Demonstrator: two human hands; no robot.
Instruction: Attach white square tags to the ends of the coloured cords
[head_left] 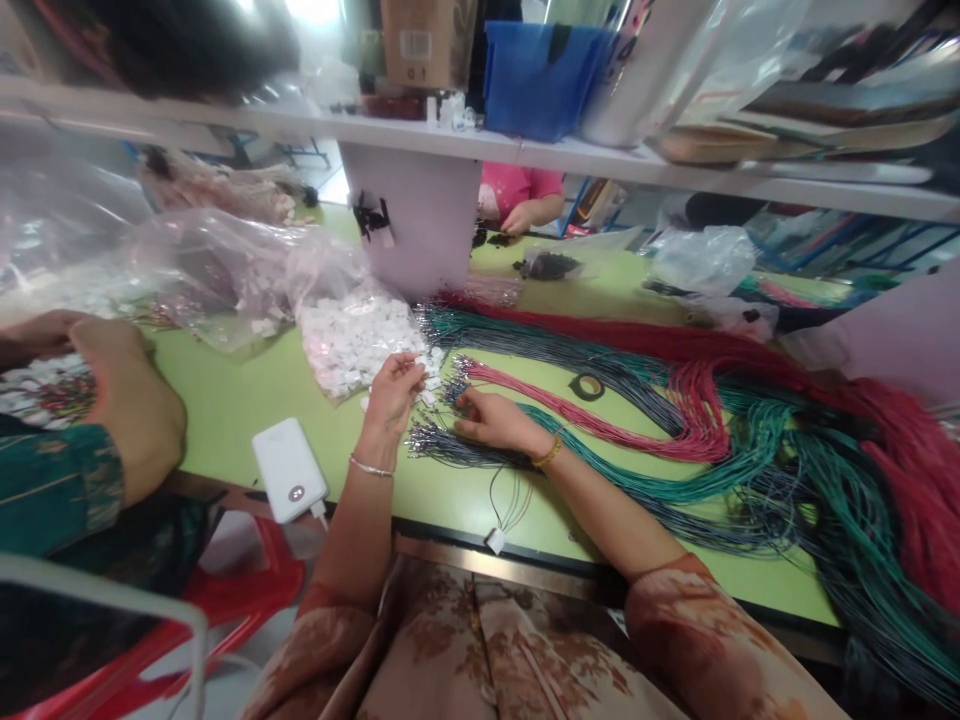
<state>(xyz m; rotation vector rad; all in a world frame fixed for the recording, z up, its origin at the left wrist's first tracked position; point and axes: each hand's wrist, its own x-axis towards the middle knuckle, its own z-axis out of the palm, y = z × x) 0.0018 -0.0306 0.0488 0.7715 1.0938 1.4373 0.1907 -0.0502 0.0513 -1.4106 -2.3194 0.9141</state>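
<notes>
My left hand (394, 392) is closed in a pinch at the edge of a heap of white plastic connector housings (360, 340), with a small white housing at its fingertips. To its right, my right hand (496, 420) has its fingers curled down onto the metal-tipped ends of a bundle of green wires (637, 478); the fingertips are partly hidden. Pink-red wires (570, 408) lie just beyond that hand, and dark grey wires (469, 447) run beneath it. Nearer the table edge lies a white connector with a few thin wires (496, 540).
A roll of black tape (586, 387) sits among the wires. A white power bank (289, 470) with a cable lies at left. Beside me is another person's arm (127, 400); across the table shows a hand (529, 213). Overhead runs a shelf (300, 125) with a blue bin (544, 80).
</notes>
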